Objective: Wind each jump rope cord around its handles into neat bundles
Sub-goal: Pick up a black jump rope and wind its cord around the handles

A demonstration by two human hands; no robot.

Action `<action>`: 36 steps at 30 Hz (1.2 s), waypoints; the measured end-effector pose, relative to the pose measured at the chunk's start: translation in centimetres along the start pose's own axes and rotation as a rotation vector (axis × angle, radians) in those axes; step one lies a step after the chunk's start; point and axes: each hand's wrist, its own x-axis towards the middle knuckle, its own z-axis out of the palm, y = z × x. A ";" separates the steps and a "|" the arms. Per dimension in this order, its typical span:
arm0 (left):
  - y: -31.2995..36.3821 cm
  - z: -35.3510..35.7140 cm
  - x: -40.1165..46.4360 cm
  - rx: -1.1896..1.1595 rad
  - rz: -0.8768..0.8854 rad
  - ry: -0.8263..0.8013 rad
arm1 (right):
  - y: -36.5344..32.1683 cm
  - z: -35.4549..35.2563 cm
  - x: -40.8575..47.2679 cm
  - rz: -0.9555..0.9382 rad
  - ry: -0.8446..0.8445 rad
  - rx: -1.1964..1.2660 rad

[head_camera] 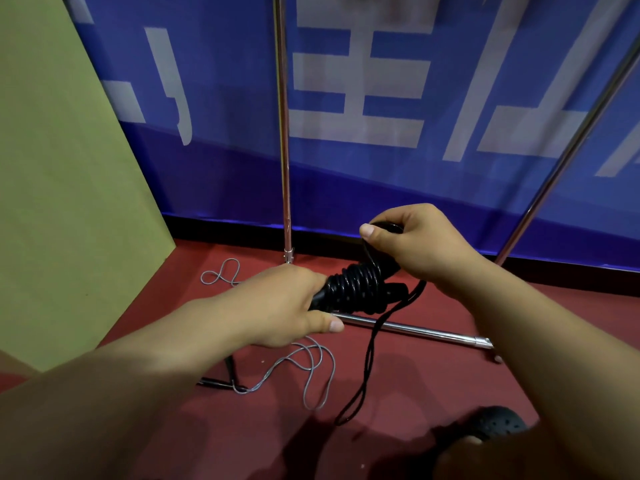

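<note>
My left hand (284, 303) grips the near end of a black jump rope's handles (353, 289), which have several turns of black cord coiled round their middle. My right hand (419, 244) holds the far end of the bundle, thumb and fingers curled over the cord there. A loose length of the black cord (370, 358) hangs from the bundle down to the red floor. A second jump rope with a grey cord (311, 368) and thin black handles (221, 381) lies unwound on the floor below my left hand.
A chrome stand holds a blue banner (381, 98); its upright pole (285, 168) and floor bar (415, 329) sit just behind the bundle. A green board (69, 168) leans at left. A black perforated shoe (491, 427) shows at bottom right.
</note>
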 end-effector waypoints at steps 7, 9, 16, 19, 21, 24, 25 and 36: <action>0.3 -0.9 -0.7 0.099 0.085 0.089 | 0.4 -0.7 0.6 0.044 -0.059 0.170; 0.7 -0.9 -0.8 0.106 0.162 0.100 | 0.9 -0.6 1.0 0.077 -0.015 0.173; 1.9 -0.2 -0.7 -0.067 0.339 0.180 | 0.1 0.5 1.3 0.042 -0.023 0.235; 1.7 -0.3 -0.6 -0.138 0.358 0.247 | -0.4 0.9 1.2 0.016 -0.036 0.313; 1.7 -0.3 -0.6 -0.160 0.357 0.282 | -0.7 1.3 1.1 0.022 -0.024 0.383; 1.9 -0.4 -0.9 -0.174 0.345 0.372 | -1.4 1.9 0.8 0.048 -0.044 0.452; 1.9 -0.4 -0.9 -0.174 0.331 0.406 | -1.4 2.3 0.8 0.043 -0.046 0.461; 1.5 -0.7 -0.4 -0.234 0.024 0.637 | -1.3 3.9 0.0 0.156 -0.021 0.262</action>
